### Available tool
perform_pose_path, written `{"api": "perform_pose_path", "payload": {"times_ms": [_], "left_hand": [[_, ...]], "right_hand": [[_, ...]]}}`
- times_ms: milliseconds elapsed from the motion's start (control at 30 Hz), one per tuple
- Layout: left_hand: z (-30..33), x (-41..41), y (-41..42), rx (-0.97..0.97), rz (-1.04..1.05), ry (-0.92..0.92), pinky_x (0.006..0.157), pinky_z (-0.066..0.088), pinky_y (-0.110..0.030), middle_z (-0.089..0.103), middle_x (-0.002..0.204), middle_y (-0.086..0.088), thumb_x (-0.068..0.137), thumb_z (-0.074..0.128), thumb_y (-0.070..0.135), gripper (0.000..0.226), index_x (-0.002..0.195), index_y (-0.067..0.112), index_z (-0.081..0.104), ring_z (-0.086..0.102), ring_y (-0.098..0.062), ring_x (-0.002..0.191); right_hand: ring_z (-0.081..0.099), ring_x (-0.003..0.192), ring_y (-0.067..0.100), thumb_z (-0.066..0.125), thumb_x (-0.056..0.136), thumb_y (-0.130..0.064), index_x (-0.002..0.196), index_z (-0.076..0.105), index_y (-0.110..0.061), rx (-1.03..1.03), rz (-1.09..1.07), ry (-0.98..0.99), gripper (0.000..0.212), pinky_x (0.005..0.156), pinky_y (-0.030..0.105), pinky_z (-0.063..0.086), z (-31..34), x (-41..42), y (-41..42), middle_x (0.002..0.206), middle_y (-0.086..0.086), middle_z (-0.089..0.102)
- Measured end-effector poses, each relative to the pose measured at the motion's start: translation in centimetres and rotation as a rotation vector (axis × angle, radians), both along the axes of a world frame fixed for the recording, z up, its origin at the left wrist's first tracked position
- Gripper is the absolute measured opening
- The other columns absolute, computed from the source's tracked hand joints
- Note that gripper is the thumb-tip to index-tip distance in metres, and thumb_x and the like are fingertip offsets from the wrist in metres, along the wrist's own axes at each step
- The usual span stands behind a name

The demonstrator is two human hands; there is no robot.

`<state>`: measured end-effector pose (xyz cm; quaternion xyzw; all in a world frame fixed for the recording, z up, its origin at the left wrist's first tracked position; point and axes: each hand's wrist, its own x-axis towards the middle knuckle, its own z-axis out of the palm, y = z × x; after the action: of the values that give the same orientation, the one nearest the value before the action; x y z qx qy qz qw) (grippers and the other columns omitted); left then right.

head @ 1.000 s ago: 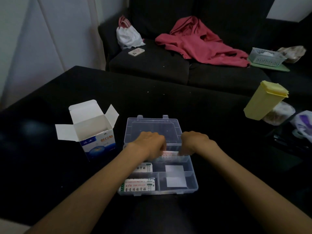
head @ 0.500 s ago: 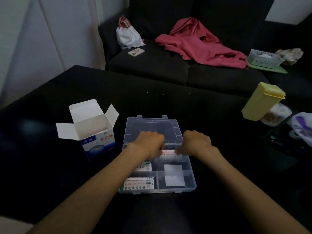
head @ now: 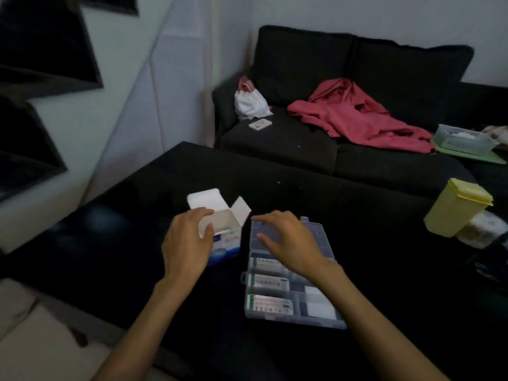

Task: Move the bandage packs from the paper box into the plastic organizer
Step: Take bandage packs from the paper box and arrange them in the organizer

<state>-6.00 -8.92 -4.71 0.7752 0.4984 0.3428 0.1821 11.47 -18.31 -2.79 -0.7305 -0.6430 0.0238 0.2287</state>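
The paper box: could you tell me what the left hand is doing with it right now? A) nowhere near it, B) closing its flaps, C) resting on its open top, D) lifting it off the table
C: the left hand lies over the near edge of the paper box, whose flaps stand open, and the box sits on the table.

A single head-worn wide-angle view looks forward and down from above the near edge of the dark worktop (head: 357,215), close over the forearms, facing a black sofa (head: 302,144) and white wall beyond.
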Motion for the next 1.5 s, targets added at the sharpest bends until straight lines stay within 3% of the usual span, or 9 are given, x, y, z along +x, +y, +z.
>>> {"api": "perform_pose_path", "payload": {"times_ms": [133,300,467,567,667,733,1000,1200,1500], "left_hand": [[-1.4,-2.8,1.2,-0.182,0.148,-0.173,0.098,0.04,-0.039,0.051,0.138,-0.005,0.088,0.065,0.022,0.049,0.134,0.018,0.049,0.047,-0.025,0.125],[-3.0,-3.1,1.9,-0.543,0.037,-0.343,0.088,0.046,-0.028,0.064,0.122,0.0,0.087,0.063,0.042,0.046,0.126,0.018,0.058,0.061,-0.019,0.11],[-3.8,-3.9,1.1,-0.517,0.035,-0.403,0.074,0.056,-0.035,0.074,0.09,0.005,0.086,0.063,0.044,0.026,0.096,0.022,0.073,0.069,-0.016,0.081],[-4.2,-4.6,0.4,-0.461,0.038,-0.432,0.065,0.054,-0.027,0.074,0.082,0.008,0.085,0.068,0.038,0.02,0.089,0.02,0.075,0.068,-0.009,0.072],[-4.3,-4.9,0.5,-0.457,0.029,-0.542,0.067,0.056,-0.028,0.072,0.077,0.011,0.081,0.074,0.025,0.004,0.085,0.025,0.075,0.069,-0.007,0.073],[-4.3,-5.0,1.0,-0.527,0.001,-0.616,0.071,0.059,-0.037,0.073,0.077,0.01,0.079,0.076,0.021,0.012,0.079,0.032,0.071,0.071,-0.01,0.074],[-4.3,-4.9,1.9,-0.633,-0.054,-0.709,0.079,0.058,-0.042,0.075,0.084,0.002,0.076,0.078,0.016,0.012,0.087,0.021,0.074,0.072,-0.015,0.08],[-4.2,-5.3,1.9,-0.628,-0.056,-0.739,0.08,0.058,-0.045,0.075,0.083,0.002,0.076,0.078,0.02,0.012,0.08,0.03,0.073,0.072,-0.016,0.081],[-4.0,-4.5,1.4,-0.553,-0.011,-0.705,0.076,0.058,-0.049,0.074,0.076,0.003,0.079,0.076,0.021,0.012,0.071,0.03,0.072,0.072,-0.017,0.076]], "right_hand": [[0.04,0.13,0.026,0.067,0.083,-0.023,0.129,0.054,-0.026,0.042,0.107,-0.298,0.048,0.108,0.041,0.03,-2.4,-2.9,3.5,0.137,0.003,0.05],[0.058,0.097,0.02,0.085,0.064,-0.022,0.091,0.074,-0.027,0.173,0.083,-0.298,0.029,0.093,0.031,0.034,-3.8,-4.2,4.0,0.095,-0.003,0.068],[0.06,0.093,0.018,0.087,0.059,-0.027,0.095,0.075,-0.03,0.16,0.153,-0.312,0.038,0.081,0.031,0.048,-4.7,-5.7,1.7,0.091,-0.008,0.07],[0.063,0.093,0.016,0.085,0.063,-0.029,0.098,0.074,-0.028,0.081,0.189,-0.283,0.037,0.076,0.028,0.053,-4.9,-6.2,0.8,0.094,-0.008,0.07],[0.062,0.099,0.014,0.067,0.086,-0.024,0.111,0.07,-0.021,0.025,0.195,-0.176,0.026,0.08,0.027,0.055,-4.1,-6.8,0.6,0.108,-0.004,0.069],[0.06,0.108,0.016,0.054,0.094,-0.02,0.121,0.065,-0.018,-0.03,0.14,-0.104,0.029,0.089,0.029,0.05,-3.1,-7.2,1.6,0.12,-0.001,0.065],[0.056,0.111,0.031,0.051,0.094,-0.015,0.128,0.052,-0.015,-0.431,0.147,-0.266,0.034,0.093,0.039,0.046,-3.0,-7.6,8.8,0.126,0.012,0.056],[0.061,0.102,0.026,0.054,0.094,-0.021,0.112,0.061,-0.01,-0.368,0.211,-0.422,0.022,0.09,0.033,0.046,-3.1,-7.7,10.1,0.112,0.011,0.064],[0.06,0.098,0.028,0.05,0.095,-0.022,0.134,0.049,-0.022,-0.318,0.26,-0.311,0.039,0.083,0.036,0.05,-1.5,-7.0,8.2,0.115,0.011,0.064]]}}
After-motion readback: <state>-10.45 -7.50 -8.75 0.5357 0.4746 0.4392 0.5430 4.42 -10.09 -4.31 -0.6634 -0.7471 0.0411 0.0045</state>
